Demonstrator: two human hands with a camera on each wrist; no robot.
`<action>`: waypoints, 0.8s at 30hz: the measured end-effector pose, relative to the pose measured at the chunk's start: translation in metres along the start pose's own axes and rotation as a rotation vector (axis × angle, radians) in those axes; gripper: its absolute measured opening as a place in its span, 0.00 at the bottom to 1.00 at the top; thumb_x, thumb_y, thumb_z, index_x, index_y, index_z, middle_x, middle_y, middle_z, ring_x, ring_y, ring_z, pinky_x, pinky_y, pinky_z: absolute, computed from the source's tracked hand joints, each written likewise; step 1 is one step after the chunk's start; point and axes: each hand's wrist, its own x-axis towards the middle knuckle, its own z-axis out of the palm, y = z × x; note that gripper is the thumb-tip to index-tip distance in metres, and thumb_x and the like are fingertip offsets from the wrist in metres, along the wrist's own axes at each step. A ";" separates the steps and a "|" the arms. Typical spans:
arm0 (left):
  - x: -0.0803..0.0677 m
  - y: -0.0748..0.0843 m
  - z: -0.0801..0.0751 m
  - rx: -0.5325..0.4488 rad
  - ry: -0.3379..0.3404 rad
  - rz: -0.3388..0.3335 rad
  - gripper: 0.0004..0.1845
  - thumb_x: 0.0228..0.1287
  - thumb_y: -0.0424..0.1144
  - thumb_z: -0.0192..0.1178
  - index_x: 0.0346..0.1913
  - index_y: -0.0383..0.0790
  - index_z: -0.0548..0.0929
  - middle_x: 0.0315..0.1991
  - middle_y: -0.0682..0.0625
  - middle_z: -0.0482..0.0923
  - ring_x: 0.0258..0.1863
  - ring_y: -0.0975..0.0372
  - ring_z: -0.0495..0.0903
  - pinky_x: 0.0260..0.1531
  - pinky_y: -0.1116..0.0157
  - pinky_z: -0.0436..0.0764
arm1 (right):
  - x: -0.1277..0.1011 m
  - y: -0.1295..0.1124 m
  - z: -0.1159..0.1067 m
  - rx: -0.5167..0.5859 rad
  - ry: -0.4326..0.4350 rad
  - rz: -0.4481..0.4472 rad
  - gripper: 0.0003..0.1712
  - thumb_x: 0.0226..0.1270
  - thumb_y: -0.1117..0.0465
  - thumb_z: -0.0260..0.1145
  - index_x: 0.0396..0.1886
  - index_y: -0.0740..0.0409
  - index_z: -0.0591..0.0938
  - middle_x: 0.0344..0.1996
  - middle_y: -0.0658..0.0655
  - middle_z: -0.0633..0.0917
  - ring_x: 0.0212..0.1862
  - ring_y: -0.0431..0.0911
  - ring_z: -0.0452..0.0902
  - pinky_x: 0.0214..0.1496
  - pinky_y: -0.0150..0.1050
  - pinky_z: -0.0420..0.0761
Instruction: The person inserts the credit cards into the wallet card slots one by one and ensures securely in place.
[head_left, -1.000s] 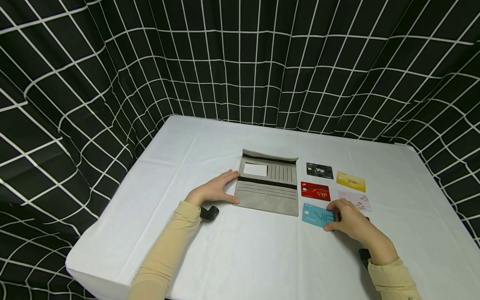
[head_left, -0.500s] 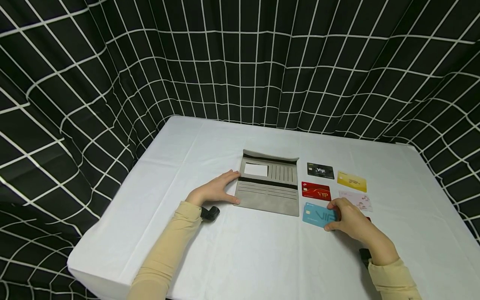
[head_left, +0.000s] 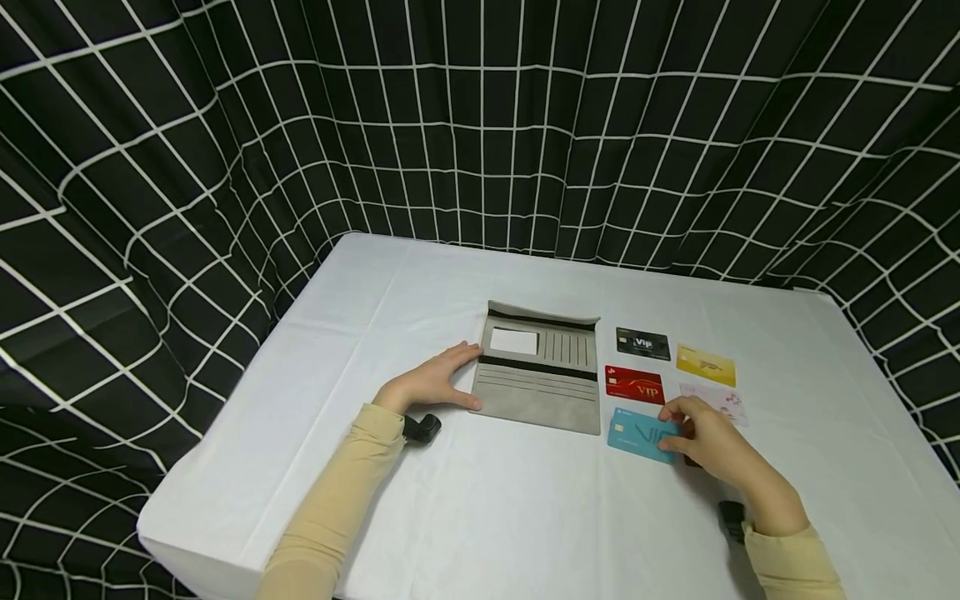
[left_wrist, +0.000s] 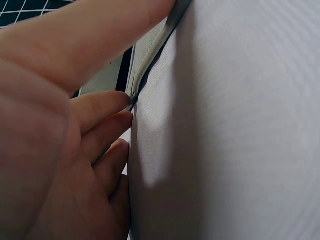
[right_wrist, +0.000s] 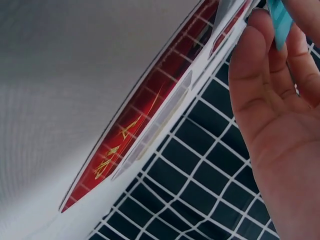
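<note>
An open grey wallet (head_left: 538, 375) lies flat on the white table, with a white card in its upper window. My left hand (head_left: 467, 377) rests against the wallet's left edge with the fingers laid out straight; the left wrist view shows those fingers (left_wrist: 102, 112) touching the wallet's edge (left_wrist: 150, 55). My right hand (head_left: 672, 429) pinches the right end of a blue card (head_left: 636, 433) just right of the wallet's near corner. In the right wrist view the blue card (right_wrist: 278, 20) sits between the fingers, with a red card (right_wrist: 145, 125) lying beyond.
A black VIP card (head_left: 642, 343), a yellow card (head_left: 705, 364), a red VIP card (head_left: 633, 385) and a pale pink card (head_left: 718, 398) lie to the wallet's right. The white tablecloth (head_left: 525, 517) covers the table. A black curtain with a white grid (head_left: 480, 150) hangs behind and beside it.
The right hand has shifted slightly on the blue card, whose right end now sits in its pinch. The left hand and wallet have stayed put.
</note>
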 end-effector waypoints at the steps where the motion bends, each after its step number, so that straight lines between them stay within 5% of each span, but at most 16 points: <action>1: 0.000 0.000 0.001 0.002 0.001 0.001 0.51 0.48 0.56 0.69 0.72 0.43 0.55 0.72 0.46 0.46 0.70 0.58 0.41 0.66 0.55 0.47 | 0.000 0.000 0.000 0.000 -0.001 0.005 0.19 0.50 0.67 0.73 0.40 0.63 0.75 0.33 0.56 0.74 0.32 0.49 0.69 0.26 0.34 0.76; 13: -0.001 0.001 -0.001 -0.010 -0.004 -0.002 0.51 0.47 0.56 0.69 0.72 0.44 0.55 0.72 0.46 0.46 0.70 0.58 0.42 0.66 0.55 0.47 | -0.006 0.003 -0.013 0.021 0.004 -0.030 0.16 0.54 0.65 0.71 0.39 0.59 0.74 0.28 0.52 0.78 0.31 0.46 0.71 0.30 0.34 0.74; 24: 0.001 -0.004 0.001 -0.006 0.005 0.007 0.51 0.48 0.56 0.69 0.72 0.44 0.55 0.72 0.47 0.46 0.70 0.58 0.41 0.66 0.56 0.47 | 0.000 0.002 -0.017 0.097 0.023 -0.082 0.15 0.59 0.62 0.68 0.42 0.61 0.74 0.35 0.56 0.81 0.37 0.48 0.77 0.32 0.34 0.79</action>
